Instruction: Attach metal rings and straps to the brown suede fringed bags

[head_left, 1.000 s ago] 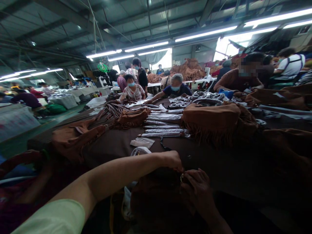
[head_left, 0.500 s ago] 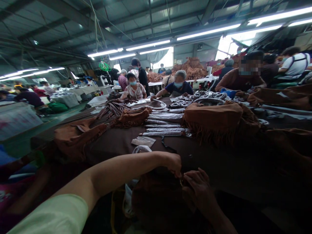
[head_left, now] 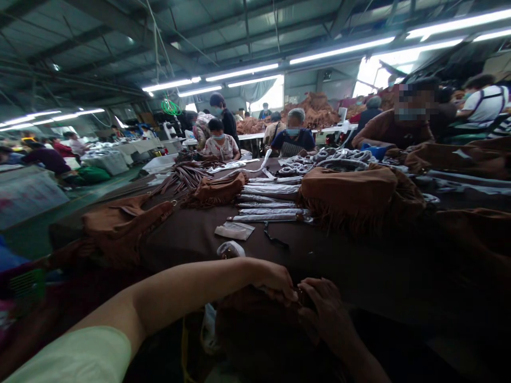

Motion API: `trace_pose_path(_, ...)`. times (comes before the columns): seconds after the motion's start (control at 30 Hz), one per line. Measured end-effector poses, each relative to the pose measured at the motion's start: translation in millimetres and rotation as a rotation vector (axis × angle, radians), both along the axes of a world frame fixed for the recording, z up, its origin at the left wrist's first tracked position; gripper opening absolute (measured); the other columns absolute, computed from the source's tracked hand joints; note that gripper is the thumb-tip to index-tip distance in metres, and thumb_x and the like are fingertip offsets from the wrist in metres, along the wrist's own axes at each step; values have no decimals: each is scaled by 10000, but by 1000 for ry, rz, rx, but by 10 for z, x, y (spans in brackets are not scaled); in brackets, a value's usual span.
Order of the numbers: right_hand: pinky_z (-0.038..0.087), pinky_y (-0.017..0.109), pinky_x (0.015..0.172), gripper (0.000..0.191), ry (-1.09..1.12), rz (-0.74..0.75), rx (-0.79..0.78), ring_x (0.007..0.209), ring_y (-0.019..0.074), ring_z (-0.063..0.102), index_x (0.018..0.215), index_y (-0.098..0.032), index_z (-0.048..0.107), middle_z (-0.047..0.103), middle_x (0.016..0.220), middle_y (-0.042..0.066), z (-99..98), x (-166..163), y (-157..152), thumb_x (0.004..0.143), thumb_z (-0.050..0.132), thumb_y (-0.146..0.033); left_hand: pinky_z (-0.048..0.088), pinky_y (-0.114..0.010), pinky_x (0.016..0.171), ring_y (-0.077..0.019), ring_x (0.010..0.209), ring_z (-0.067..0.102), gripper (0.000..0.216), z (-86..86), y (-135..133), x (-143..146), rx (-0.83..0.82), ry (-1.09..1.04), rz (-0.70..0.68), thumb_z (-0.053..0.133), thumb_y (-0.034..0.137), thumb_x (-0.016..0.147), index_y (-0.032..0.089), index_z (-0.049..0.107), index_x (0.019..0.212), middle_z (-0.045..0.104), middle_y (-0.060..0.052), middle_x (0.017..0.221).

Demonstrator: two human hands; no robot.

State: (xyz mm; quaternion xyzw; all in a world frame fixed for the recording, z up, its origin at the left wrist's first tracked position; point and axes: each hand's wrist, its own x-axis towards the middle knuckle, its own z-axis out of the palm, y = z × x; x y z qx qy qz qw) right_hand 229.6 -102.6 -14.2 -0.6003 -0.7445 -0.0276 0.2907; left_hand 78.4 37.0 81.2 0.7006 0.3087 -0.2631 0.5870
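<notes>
Pinching at the top edge of a dark brown suede fringed bag [head_left: 255, 330] at six o'clock, the left hand [head_left: 275, 279] and right hand [head_left: 325, 314] meet, each grip clamped on it; the step looks like fastening a small fitting, needing fine fingertip control. Beyond, at twelve o'clock, silvery wrapped strips [head_left: 271, 205] lie on the dark surface [head_left: 359, 266]

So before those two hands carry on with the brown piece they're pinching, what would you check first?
1. Left hand on the brown piece: ok, fingers press its top edge.
2. Right hand on it too: ok, meets the left hand there.
3. Small part between the fingertips: cannot tell, too dark.
4. Piece resting on the table: ok.
5. Fringed brown bag apart from the hands: ok, farther back.
</notes>
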Motion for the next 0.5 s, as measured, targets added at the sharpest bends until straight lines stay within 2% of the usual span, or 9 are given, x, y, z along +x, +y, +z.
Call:
trace_pose_path(0.13,440,395,909,298,44,-27,-15,1047,237,557,1061,-236,573,607,1117,54,39,-72,16,783,683,-236,348,-206,490,-82,497,463,268,-34,28,53,15,-2,24,669,351,736,150,607,571,559,26,570)
trace_pose_path(0.27,464,391,865,208,28,-23,25,998,236,573,1030,-224,575,613,1074,69,49,-109,28,827,623,-223,321,-228,520,-87,491,435,291,-54,8,129,130,-39,65,650,309,772,142,582,544,507,40,492)
trace_pose_path(0.5,470,374,817,121,-5,-41,90,965,229,583,973,-250,602,627,1034,63,57,-91,13,864,555,-276,314,-221,506,-76,479,394,320,-47,-166,57,157,-81,131,536,364,839,154,539,597,455,54,509)
